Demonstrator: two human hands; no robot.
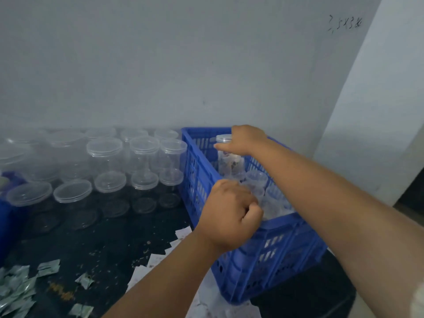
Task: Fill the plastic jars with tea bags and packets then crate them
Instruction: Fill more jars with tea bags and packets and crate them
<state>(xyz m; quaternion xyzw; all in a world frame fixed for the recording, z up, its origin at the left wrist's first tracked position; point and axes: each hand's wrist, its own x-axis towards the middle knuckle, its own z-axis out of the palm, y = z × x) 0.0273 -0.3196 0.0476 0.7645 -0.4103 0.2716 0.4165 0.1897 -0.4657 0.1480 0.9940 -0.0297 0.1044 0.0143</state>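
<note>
Jar (229, 164) inside blue crate (282, 228)
Right hand (245, 140) has its grip on the lid (contents blurred); left hand (229, 212) curls narrow, holding nothing, beside the rim.

My right hand (246, 138) grips filled jar (229, 161) by its lid, at far end of blue crate (263, 253) — other jars (266, 191) inside. My left hand (229, 213) curled over crate's left rim — hold unclear. Empty lidded jars (137, 157) along worktop's (103, 244) far edge; green packets (16, 288) at near-left corner.

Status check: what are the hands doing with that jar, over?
Right hand grips filled jar by its lid, in blue crate. Left hand curled over near rim, grasp unclear. Other jars crowd close below.
</note>
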